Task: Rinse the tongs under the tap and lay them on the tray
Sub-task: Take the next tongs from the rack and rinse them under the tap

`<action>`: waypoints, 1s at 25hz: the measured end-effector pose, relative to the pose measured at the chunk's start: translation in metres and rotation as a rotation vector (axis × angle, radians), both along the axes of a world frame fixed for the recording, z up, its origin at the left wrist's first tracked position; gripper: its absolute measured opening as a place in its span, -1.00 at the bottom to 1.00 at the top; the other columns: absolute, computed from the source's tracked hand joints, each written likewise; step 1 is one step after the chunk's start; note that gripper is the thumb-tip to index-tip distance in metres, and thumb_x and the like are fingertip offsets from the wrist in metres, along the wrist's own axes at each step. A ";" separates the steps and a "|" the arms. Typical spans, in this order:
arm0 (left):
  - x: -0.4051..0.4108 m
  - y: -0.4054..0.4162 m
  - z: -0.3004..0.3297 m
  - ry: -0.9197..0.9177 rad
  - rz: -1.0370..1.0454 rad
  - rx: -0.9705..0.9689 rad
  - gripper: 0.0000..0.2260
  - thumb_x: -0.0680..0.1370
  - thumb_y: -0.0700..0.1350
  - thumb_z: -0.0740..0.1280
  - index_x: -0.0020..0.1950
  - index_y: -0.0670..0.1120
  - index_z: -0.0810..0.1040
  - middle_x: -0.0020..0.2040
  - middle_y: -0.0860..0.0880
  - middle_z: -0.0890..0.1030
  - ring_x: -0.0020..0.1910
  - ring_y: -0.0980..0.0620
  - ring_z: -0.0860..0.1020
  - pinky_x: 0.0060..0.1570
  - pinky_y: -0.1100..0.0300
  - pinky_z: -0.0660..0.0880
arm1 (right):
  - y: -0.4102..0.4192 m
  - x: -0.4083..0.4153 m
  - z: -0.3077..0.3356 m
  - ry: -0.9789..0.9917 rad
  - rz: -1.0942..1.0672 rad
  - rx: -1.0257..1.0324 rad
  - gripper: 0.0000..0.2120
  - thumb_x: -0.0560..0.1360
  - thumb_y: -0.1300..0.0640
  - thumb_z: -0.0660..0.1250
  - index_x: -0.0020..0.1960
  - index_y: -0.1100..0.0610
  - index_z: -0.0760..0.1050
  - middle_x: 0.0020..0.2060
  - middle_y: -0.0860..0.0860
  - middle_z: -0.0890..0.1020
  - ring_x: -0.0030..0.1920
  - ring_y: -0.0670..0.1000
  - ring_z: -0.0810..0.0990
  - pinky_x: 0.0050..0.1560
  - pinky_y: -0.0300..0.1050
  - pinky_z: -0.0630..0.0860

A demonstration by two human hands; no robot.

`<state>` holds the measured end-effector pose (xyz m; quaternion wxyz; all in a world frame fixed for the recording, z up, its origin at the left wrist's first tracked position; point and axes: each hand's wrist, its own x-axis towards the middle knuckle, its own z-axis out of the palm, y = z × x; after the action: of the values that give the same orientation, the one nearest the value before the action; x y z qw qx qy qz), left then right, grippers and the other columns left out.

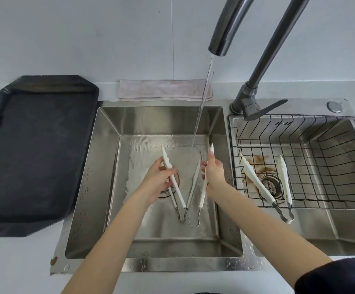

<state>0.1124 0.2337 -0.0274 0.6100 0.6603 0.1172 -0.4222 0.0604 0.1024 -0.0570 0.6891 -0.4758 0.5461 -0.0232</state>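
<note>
Head view had you over the left sink basin (108, 158) with a pair of tongs in each hand. Your left hand (158, 179) was wrapped around one white pair of tongs (173, 179), fingers closed on the arms about halfway up. That pair ran long-ways from the metal hinge loop, closest to you, up and slightly left, with the scalloped tips pointing away toward the back wall of the basin. Your right hand (213, 172) was closed on the outer arm of the second pair of tongs (204, 187), which sat splayed open in a V: hinge loop down near you, just beside the other pair's loop, one arm leaning up toward the water, the held arm pointing nearly straight away from you. Together the two pairs made a W shape over the basin floor.

The tap (225, 28) was running, and the stream (202, 102) landed on the basin floor between the two sets of tips, not clearly hitting either pair.

Right of that basin, a wire basket (320, 166) in the other basin held a third pair of tongs (263, 185), also open in a V with tips away from you. The black tray (34, 145) sat on the counter left of the basin, and a folded cloth (163, 90) lay behind it.
</note>
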 end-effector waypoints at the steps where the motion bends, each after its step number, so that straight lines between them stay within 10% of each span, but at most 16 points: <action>1: -0.003 0.002 -0.009 -0.001 0.003 0.033 -0.63 0.51 -0.38 0.22 0.24 -0.05 0.36 -0.15 -0.04 0.46 -0.13 0.00 0.49 0.07 -0.01 0.51 | 0.002 -0.002 -0.005 0.010 0.016 0.003 -0.54 0.60 -0.06 0.05 0.34 0.24 0.31 -0.28 -0.06 0.43 -0.26 -0.09 0.42 -0.03 -0.15 0.43; 4: -0.010 0.007 -0.036 -0.012 -0.023 0.130 -0.61 0.50 -0.38 0.22 0.24 -0.02 0.38 -0.06 -0.08 0.45 -0.06 -0.07 0.46 0.07 -0.03 0.49 | 0.004 -0.009 -0.025 0.076 0.060 0.039 -0.57 0.60 -0.04 0.07 0.35 0.19 0.31 -0.25 -0.07 0.46 -0.15 -0.04 0.48 0.19 -0.03 0.41; 7: -0.016 0.007 -0.056 -0.046 -0.055 0.198 -0.71 0.52 -0.36 0.20 0.05 0.04 0.42 -0.02 -0.09 0.45 -0.03 -0.07 0.45 0.03 0.04 0.43 | 0.003 -0.016 -0.044 0.134 0.083 0.069 -0.61 0.60 -0.02 0.07 0.35 0.14 0.32 -0.25 -0.01 0.48 -0.20 -0.04 0.47 0.07 -0.08 0.44; 11: -0.021 0.009 -0.082 -0.044 -0.058 0.242 -0.62 0.54 -0.33 0.17 0.33 -0.07 0.36 0.08 -0.08 0.49 0.06 -0.05 0.47 0.02 0.11 0.42 | 0.003 -0.018 -0.063 0.195 0.097 0.067 -0.63 0.62 0.03 0.05 0.36 0.16 0.30 -0.26 0.00 0.46 -0.29 -0.08 0.43 -0.16 -0.19 0.42; 19: -0.012 0.010 -0.104 -0.047 -0.024 0.339 -0.57 0.53 -0.37 0.17 0.35 -0.06 0.37 0.08 -0.06 0.53 0.04 0.00 0.48 -0.09 0.26 0.43 | 0.007 -0.009 -0.079 0.296 0.226 -0.037 -0.61 0.62 0.08 0.06 0.41 0.18 0.27 0.32 0.14 0.44 0.32 0.15 0.41 0.30 -0.05 0.33; 25: -0.011 0.012 -0.111 -0.039 -0.069 0.413 -0.58 0.53 -0.32 0.20 0.38 -0.05 0.36 0.07 -0.03 0.50 0.02 0.03 0.45 -0.03 0.21 0.37 | 0.001 -0.011 -0.097 0.316 0.218 -0.025 -0.69 0.59 0.13 0.13 0.29 0.18 0.40 0.28 0.19 0.50 0.28 0.18 0.46 0.36 0.10 0.38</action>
<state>0.1016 0.2454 -0.1381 0.4489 0.7829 0.1667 -0.3971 0.0496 0.1036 -0.1543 0.5871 -0.5385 0.5924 0.1200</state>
